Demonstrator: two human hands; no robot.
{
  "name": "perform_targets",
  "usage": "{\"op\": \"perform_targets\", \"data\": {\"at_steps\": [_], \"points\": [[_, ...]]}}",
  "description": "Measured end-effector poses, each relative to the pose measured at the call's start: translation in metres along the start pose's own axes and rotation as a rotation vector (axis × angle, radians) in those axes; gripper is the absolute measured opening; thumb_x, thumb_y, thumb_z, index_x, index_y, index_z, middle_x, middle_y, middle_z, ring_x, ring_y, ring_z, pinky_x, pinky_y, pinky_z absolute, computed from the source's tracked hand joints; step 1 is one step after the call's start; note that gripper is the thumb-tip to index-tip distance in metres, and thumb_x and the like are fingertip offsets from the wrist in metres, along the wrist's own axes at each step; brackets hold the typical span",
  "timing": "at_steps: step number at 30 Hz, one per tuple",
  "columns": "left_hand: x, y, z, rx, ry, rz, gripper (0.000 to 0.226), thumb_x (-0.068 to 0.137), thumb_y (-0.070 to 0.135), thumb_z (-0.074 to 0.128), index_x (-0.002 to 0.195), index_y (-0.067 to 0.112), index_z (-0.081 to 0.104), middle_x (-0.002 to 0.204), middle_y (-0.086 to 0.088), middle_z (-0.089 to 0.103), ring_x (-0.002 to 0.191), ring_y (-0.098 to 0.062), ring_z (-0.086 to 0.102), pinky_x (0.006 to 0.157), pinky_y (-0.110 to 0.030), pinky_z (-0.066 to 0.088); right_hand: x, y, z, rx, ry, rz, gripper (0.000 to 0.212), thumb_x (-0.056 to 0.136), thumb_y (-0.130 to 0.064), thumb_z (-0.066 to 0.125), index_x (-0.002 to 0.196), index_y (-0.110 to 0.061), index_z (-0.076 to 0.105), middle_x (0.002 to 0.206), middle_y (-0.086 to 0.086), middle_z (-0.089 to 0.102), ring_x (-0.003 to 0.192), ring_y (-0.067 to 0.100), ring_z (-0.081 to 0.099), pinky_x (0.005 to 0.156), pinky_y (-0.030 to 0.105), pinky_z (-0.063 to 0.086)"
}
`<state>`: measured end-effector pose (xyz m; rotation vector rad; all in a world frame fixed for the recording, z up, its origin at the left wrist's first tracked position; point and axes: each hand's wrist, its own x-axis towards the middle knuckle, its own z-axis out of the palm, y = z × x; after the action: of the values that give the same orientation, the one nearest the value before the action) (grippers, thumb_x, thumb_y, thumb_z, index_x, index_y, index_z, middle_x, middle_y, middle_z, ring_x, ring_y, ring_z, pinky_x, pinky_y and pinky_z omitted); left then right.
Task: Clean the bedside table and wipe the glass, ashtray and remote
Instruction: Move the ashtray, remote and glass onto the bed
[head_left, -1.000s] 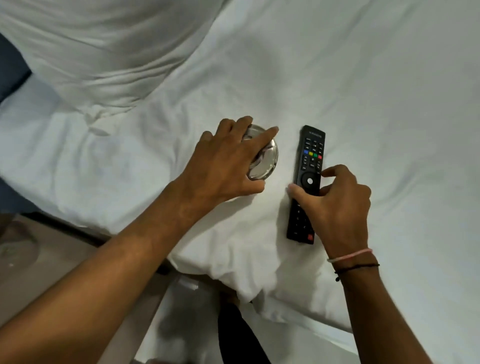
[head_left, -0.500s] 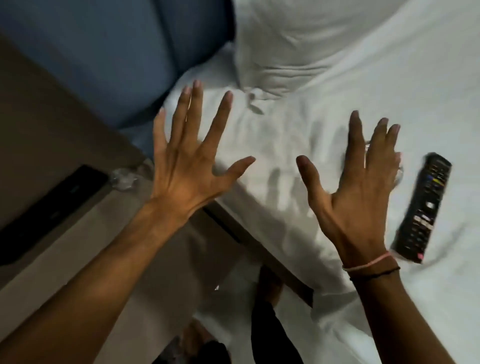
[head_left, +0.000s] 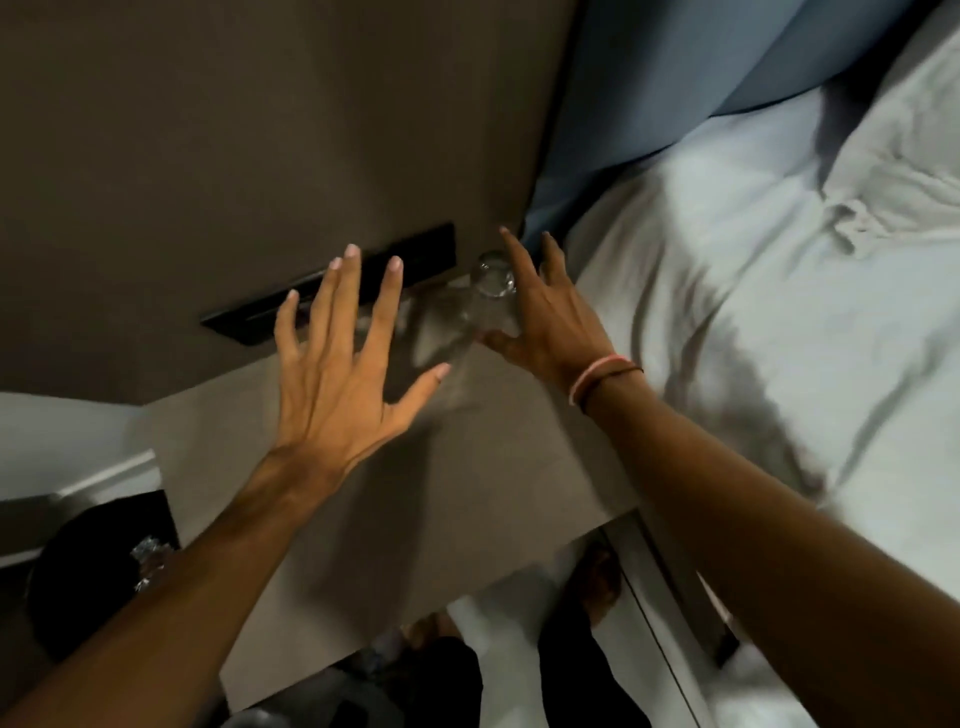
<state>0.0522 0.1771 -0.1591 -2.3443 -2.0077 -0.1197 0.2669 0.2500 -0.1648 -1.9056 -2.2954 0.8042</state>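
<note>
Two hands reach out over the bedside table (head_left: 483, 467), and neither grips anything yet. Left hand (head_left: 332, 374) hovers with fingers spread wide, palm down, holding nothing. Right hand (head_left: 545, 322) comes in beside the glass (head_left: 491, 296), fingers fanned around it, thumb near its base, but motion blur hides whether skin touches, and it isn't closed on it. That glass stands at the table's far corner, near the wall's dark panel (head_left: 332, 286) and just beside the bed (head_left: 753, 312). No cloth in sight. Ashtray and remote are out of view. I'd judge the wiping not yet begun: glass first, then the tabletop and everything else remains.
</note>
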Motion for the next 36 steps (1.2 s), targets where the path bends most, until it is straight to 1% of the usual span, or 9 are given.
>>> {"op": "perform_targets", "data": {"at_steps": [4, 9, 15, 18, 22, 25, 31, 33, 36], "points": [[-0.010, -0.011, 0.016, -0.006, -0.042, 0.007, 0.093, 0.089, 0.076, 0.029, 0.159, 0.021, 0.006, 0.167, -0.017, 0.010, 0.153, -0.030, 0.018, 0.117, -0.060, 0.023, 0.036, -0.002, 0.028, -0.007, -0.063, 0.031, 0.102, 0.081, -0.037, 0.079, 0.159, -0.034, 0.013, 0.165, 0.024, 0.004, 0.137, 0.047, 0.044, 0.108, 0.051, 0.046], [-0.009, -0.020, 0.023, -0.029, -0.044, 0.015, 0.091, 0.089, 0.077, 0.024, 0.159, 0.021, 0.007, 0.166, -0.017, 0.011, 0.152, -0.030, 0.021, 0.117, -0.059, 0.023, 0.047, -0.001, 0.048, 0.028, 0.113, 0.003, 0.061, 0.090, -0.022, 0.068, 0.143, -0.027, 0.039, 0.138, 0.017, 0.041, 0.111, 0.044, 0.059, 0.092, 0.051, 0.054], [0.017, 0.022, 0.004, -0.189, 0.096, 0.020, 0.082, 0.097, 0.069, 0.018, 0.158, 0.013, 0.014, 0.164, -0.018, 0.020, 0.147, -0.030, 0.033, 0.116, -0.057, 0.025, -0.005, 0.023, 0.008, 0.512, 0.447, 0.160, 0.067, 0.074, -0.031, 0.084, 0.127, -0.012, 0.047, 0.108, 0.000, 0.067, 0.095, 0.014, 0.067, 0.082, 0.032, 0.055], [0.044, 0.066, -0.017, -0.255, 0.169, 0.103, 0.084, 0.095, 0.070, 0.013, 0.157, 0.013, 0.015, 0.164, -0.017, 0.022, 0.148, -0.027, 0.031, 0.117, -0.057, 0.024, -0.040, 0.051, -0.039, 0.618, 0.635, 0.182, 0.059, 0.070, -0.024, 0.087, 0.115, -0.006, 0.054, 0.089, -0.016, 0.065, 0.077, -0.011, 0.065, 0.068, 0.009, 0.051], [0.072, 0.131, -0.041, -0.306, 0.263, 0.227, 0.085, 0.095, 0.068, 0.012, 0.156, 0.009, 0.020, 0.163, -0.018, 0.024, 0.148, -0.027, 0.032, 0.116, -0.059, 0.025, -0.079, 0.109, -0.104, 0.769, 0.837, 0.316, 0.047, 0.069, -0.029, 0.084, 0.107, -0.015, 0.061, 0.088, 0.002, 0.075, 0.076, 0.011, 0.074, 0.070, 0.033, 0.060], [0.086, 0.179, -0.049, -0.296, 0.307, 0.325, 0.085, 0.096, 0.068, 0.013, 0.155, 0.008, 0.023, 0.161, -0.021, 0.027, 0.147, -0.028, 0.035, 0.115, -0.060, 0.026, -0.100, 0.160, -0.145, 0.900, 0.933, 0.449, 0.028, 0.070, -0.035, 0.078, 0.090, -0.018, 0.067, 0.074, 0.002, 0.072, 0.061, 0.020, 0.073, 0.057, 0.031, 0.053], [0.112, 0.267, -0.048, -0.302, 0.299, 0.424, 0.080, 0.098, 0.066, 0.020, 0.154, 0.009, 0.026, 0.160, -0.023, 0.029, 0.147, -0.031, 0.033, 0.115, -0.062, 0.025, -0.119, 0.269, -0.189, 0.900, 0.827, 0.689, 0.040, 0.066, -0.042, 0.072, 0.085, -0.007, 0.073, 0.063, -0.005, 0.060, 0.063, 0.034, 0.073, 0.048, 0.028, 0.048], [0.120, 0.291, -0.043, -0.286, 0.292, 0.434, 0.079, 0.099, 0.065, 0.023, 0.154, 0.009, 0.027, 0.159, -0.024, 0.029, 0.148, -0.033, 0.033, 0.114, -0.063, 0.025, -0.117, 0.301, -0.193, 0.743, 0.726, 0.682, 0.046, 0.066, -0.049, 0.070, 0.083, -0.007, 0.072, 0.069, 0.005, 0.067, 0.071, 0.036, 0.073, 0.061, 0.040, 0.058], [0.124, 0.308, -0.035, -0.249, 0.282, 0.425, 0.077, 0.099, 0.064, 0.030, 0.154, 0.009, 0.030, 0.159, -0.023, 0.030, 0.148, -0.032, 0.033, 0.115, -0.062, 0.025, -0.116, 0.322, -0.193, 0.495, 0.617, 0.629, 0.052, 0.072, -0.058, 0.064, 0.087, -0.009, 0.072, 0.092, 0.021, 0.071, 0.089, 0.030, 0.067, 0.070, 0.025, 0.050]]}}
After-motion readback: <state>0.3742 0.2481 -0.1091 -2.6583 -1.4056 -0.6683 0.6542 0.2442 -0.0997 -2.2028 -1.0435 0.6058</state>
